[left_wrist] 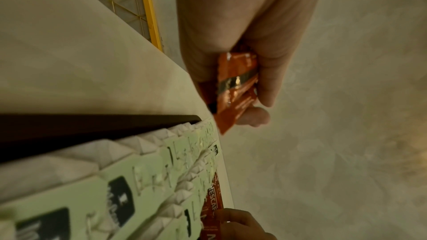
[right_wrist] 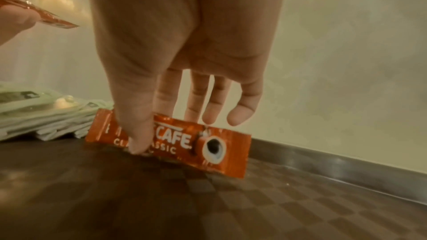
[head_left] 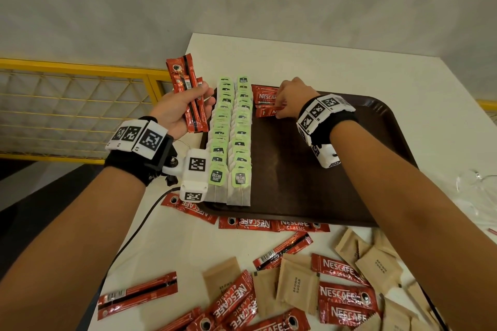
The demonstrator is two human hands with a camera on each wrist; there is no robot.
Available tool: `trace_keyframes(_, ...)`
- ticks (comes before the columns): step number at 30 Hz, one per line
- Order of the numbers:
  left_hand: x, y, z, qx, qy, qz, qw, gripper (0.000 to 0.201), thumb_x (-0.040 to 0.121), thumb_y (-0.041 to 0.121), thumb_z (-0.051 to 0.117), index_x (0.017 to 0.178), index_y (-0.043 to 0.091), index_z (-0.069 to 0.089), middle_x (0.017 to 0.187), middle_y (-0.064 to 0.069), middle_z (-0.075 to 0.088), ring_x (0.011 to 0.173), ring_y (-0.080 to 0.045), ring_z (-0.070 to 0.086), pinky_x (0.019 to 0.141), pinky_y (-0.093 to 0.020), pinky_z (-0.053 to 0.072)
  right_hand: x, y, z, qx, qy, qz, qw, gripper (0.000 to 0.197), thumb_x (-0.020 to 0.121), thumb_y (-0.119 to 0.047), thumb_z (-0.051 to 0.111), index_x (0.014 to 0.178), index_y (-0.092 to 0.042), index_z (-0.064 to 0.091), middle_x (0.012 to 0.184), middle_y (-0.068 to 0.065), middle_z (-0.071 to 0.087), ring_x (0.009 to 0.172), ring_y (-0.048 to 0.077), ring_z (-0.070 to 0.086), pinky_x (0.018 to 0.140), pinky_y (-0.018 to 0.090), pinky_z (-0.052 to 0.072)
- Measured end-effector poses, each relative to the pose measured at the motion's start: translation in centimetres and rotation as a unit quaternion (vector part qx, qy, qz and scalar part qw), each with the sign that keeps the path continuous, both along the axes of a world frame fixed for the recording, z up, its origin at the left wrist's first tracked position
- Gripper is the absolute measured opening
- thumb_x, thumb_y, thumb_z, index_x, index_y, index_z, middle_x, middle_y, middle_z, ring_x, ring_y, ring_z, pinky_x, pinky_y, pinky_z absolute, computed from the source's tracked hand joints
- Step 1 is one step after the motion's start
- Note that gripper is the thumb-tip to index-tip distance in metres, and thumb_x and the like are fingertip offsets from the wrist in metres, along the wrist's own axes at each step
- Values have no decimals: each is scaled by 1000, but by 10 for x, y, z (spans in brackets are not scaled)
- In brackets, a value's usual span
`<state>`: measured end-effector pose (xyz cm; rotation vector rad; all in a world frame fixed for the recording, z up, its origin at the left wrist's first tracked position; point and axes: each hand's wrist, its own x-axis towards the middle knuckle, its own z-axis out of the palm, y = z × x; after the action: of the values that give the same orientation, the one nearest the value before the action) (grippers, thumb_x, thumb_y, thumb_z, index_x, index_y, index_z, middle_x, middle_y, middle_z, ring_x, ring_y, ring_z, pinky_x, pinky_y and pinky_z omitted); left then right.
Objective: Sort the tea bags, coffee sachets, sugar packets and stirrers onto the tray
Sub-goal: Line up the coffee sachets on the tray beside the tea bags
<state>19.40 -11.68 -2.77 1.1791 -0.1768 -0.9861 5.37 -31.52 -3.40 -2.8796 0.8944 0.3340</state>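
Two rows of green-tagged tea bags point(head_left: 231, 129) point(left_wrist: 115, 180) point(right_wrist: 34, 116) fill the left side of the brown tray point(head_left: 309, 164) point(right_wrist: 138, 198). My left hand point(head_left: 172, 113) point(left_wrist: 254, 43) hovers by the tray's far left corner and grips a bundle of red coffee sachets point(head_left: 189, 97) point(left_wrist: 235, 87). My right hand point(head_left: 289, 97) point(right_wrist: 184, 43) is at the tray's far end, just right of the tea bags. Its thumb and forefinger pinch one coffee sachet point(head_left: 266, 112) point(right_wrist: 184, 141), which touches the tray floor. Another sachet point(head_left: 265, 97) lies flat just beyond it.
Several loose coffee sachets point(head_left: 242, 301) and brown sugar packets point(head_left: 295, 285) are scattered on the white table in front of the tray. Clear plastic point(head_left: 476, 188) lies at the right. A yellow mesh railing point(head_left: 80, 105) runs past the table's left edge. A black cable point(head_left: 134, 234) trails from my left wrist.
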Motion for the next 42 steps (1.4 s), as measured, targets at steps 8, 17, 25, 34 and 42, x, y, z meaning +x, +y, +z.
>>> trace_keyframes(8, -2, -2, 1, -13, -5, -27, 1000, 10, 92, 12, 55, 82, 13, 57, 67, 1, 65, 56, -6, 62, 49, -17, 50, -15, 2, 23, 110, -106, -45, 987, 32, 84, -25, 68, 111, -8, 66, 106, 7, 66, 97, 20, 60, 82, 25, 43)
trace_keyframes(17, -34, -33, 16, -40, -1, -70, 997, 8, 88, 15, 61, 86, 8, 58, 71, -3, 57, 52, -5, 55, 48, -16, 48, 3, 39, 61, 331, -261, -17, 907, 25, 76, -18, 76, 81, -23, 52, 72, -6, 60, 58, -1, 57, 64, 16, 45)
trace_keyframes(25, -32, -30, 7, -13, 0, -19, 1000, 6, 85, 6, 64, 82, 6, 59, 55, -1, 58, 43, -5, 53, 43, -16, 47, -10, 28, 41, 340, -293, -56, 892, 23, 84, -31, 67, 94, -12, 60, 87, 2, 66, 76, 13, 61, 60, 23, 49)
trace_keyframes(34, -21, -28, 1, -4, 9, -13, 1000, 6, 86, 9, 64, 81, 9, 59, 73, -3, 57, 50, -4, 54, 44, -17, 47, -11, -2, 2, 28, 33, -9, 999, 26, 79, -22, 71, 103, -13, 65, 109, 10, 65, 100, 28, 60, 86, 36, 51)
trace_keyframes(42, -9, -20, 0, -15, 9, -2, 1000, 8, 88, 8, 61, 80, 10, 58, 74, -3, 57, 50, -4, 53, 45, -16, 47, 1, -3, -2, -33, 35, 29, 998, 24, 86, -16, 60, 108, -7, 55, 108, 14, 59, 99, 31, 58, 74, 33, 45)
